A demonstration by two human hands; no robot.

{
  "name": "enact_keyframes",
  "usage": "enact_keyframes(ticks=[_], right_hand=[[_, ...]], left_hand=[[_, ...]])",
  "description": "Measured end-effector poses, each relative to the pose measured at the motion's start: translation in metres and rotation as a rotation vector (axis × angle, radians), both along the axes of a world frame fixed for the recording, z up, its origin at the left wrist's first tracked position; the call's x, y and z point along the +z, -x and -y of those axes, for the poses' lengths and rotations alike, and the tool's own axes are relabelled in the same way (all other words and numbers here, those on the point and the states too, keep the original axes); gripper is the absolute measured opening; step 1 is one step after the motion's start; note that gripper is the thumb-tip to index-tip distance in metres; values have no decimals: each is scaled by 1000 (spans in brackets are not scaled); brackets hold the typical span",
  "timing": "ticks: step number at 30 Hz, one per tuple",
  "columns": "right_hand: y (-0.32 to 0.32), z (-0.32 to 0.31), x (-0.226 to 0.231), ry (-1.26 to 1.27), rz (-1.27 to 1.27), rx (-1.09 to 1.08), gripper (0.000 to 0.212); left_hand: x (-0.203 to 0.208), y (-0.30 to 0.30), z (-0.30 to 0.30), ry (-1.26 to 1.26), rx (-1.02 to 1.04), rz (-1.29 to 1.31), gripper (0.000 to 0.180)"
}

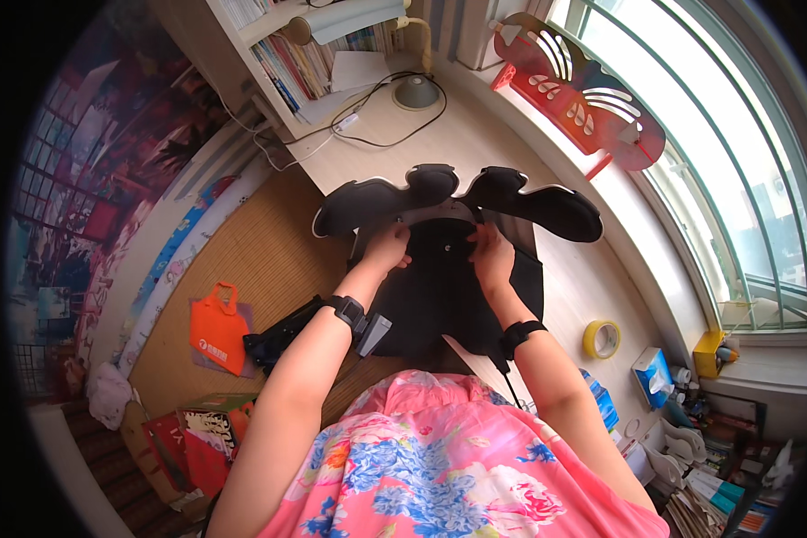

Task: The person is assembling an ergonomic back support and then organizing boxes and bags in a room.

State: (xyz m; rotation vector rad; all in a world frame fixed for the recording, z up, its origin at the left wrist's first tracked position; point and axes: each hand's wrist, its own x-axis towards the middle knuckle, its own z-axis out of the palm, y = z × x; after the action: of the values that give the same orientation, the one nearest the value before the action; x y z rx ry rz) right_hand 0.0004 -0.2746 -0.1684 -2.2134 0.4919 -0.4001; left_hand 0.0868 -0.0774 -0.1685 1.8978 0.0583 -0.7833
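Note:
A black fabric piece [444,291] spreads out before me, partly over the light desk. Its far edge carries padded, scalloped wings [536,202] with pale trim, one to each side. Between the wings runs a grey curved band, and a small shiny round fastener sits below it. My left hand [387,249] has its fingers curled at the left end of that band. At the band's right end, my right hand [491,257] pinches the black material. The fingertips of both hands are partly hidden. Each wrist wears a black strap; the left one bears a grey device.
On the desk [368,166] stand a lamp [417,91] with a loose cord and a bookshelf. A yellow tape roll [602,340] and a blue tissue box [653,377] lie right. An orange bag [219,329] is on the woven mat, left. A red butterfly-shaped rack [583,103] stands by the window.

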Motion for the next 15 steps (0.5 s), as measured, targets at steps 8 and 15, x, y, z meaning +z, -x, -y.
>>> enact_keyframes(ticks=[8,15], right_hand=[[8,1,-1,-172,142,-52,14],[5,14,-4,396,151,163,17]], left_hand=[[-13,0,6,21,16,-44,36],[10,1,19,122,-60,326,32]])
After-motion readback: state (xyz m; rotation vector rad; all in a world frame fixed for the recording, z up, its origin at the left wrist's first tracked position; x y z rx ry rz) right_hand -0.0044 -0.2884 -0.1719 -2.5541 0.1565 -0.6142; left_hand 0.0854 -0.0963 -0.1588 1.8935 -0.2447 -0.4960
